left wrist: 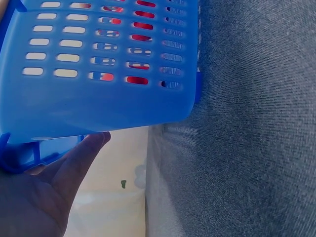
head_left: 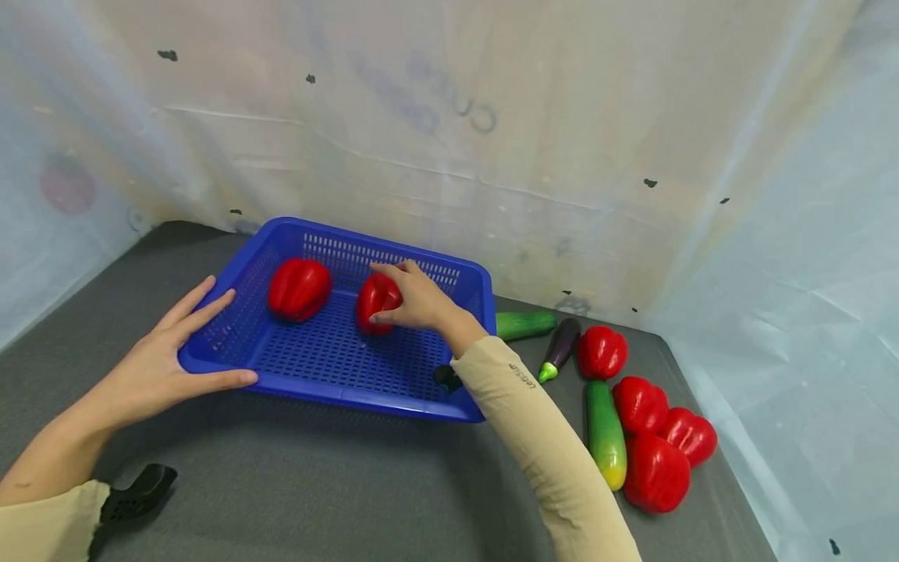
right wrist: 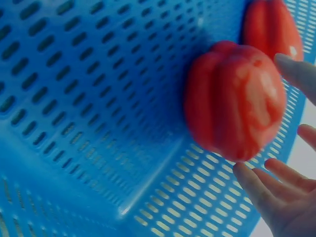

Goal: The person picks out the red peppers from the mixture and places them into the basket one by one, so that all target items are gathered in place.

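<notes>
A blue perforated plastic basket [head_left: 330, 396] stands on the dark table with two red bell peppers inside. My left hand [head_left: 165, 363] lies at its left end, fingers spread along the side and thumb on the front rim. In the left wrist view, a finger reaches past the basket's wall [left wrist: 98, 106]. Inside the basket, my right hand [head_left: 417, 300] is around the right-hand pepper [head_left: 375, 303], its fingers spread and fingertips right at the skin, as the right wrist view shows. The other pepper [head_left: 300, 289] lies near the basket's left end.
Right of the basket lie a green zucchini [head_left: 525, 325], an eggplant [head_left: 562, 347], a red pepper [head_left: 602, 352], a second zucchini [head_left: 605, 433] and a group of red peppers [head_left: 657, 474]. Pale sheeting [head_left: 492, 179] rises behind the table [head_left: 316, 484].
</notes>
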The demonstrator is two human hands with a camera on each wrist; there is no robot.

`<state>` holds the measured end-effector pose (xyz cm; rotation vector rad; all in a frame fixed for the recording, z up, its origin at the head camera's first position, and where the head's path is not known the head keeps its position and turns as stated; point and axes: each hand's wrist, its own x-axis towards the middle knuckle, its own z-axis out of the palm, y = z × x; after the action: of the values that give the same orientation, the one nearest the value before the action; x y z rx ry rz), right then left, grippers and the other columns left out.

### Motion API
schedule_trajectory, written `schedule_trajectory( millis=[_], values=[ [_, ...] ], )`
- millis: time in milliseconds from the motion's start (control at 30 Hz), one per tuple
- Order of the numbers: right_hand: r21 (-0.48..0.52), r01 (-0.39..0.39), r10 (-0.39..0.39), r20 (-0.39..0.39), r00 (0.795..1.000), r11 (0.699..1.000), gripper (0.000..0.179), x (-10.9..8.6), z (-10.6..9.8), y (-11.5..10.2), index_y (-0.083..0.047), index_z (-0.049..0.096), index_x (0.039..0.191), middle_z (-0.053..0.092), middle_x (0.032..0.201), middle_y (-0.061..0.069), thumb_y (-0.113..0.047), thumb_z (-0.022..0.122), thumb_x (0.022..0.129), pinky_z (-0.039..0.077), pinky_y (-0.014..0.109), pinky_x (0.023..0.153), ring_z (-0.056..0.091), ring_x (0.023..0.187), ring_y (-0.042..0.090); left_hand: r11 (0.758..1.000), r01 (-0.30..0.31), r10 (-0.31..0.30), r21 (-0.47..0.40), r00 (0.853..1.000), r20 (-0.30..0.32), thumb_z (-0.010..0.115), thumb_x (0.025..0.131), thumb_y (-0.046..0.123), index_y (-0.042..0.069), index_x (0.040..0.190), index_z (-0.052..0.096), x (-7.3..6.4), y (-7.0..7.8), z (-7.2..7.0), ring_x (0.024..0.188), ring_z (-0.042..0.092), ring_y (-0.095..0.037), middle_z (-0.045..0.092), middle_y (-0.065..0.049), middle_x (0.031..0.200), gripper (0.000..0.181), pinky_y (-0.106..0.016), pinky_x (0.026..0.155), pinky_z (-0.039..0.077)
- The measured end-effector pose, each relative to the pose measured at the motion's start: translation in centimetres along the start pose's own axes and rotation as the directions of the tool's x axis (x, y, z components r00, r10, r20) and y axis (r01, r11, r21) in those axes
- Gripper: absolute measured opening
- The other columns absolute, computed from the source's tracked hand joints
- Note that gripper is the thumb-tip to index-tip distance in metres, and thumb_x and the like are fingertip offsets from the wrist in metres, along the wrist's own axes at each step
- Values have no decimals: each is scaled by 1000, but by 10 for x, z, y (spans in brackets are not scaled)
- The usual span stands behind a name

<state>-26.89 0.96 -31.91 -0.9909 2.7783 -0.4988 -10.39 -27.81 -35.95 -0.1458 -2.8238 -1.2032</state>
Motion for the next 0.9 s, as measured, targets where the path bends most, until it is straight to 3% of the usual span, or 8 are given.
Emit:
schedule_trajectory(
  millis=[367,900],
  values=[
    [84,19,-11,-95,995,996,77,-14,-16,-8,-17,37,148,39,145,13,-38,73,83,39,42,109,40,133,26,1000,3,-3,13,1000,-1,79,76,39,23,156,11,1,-1,1,143,-10,-50,-15,4,161,106,-83,93,10],
    [113,22,-6,-139,990,993,76,-26,-26,-7,-17,38,148,40,143,13,-37,73,83,41,43,106,44,129,28,1000,-9,9,18,1000,0,79,76,38,23,155,11,2,-3,0,144,-11,-48,-14,3,162,106,-83,93,9]
  ],
)
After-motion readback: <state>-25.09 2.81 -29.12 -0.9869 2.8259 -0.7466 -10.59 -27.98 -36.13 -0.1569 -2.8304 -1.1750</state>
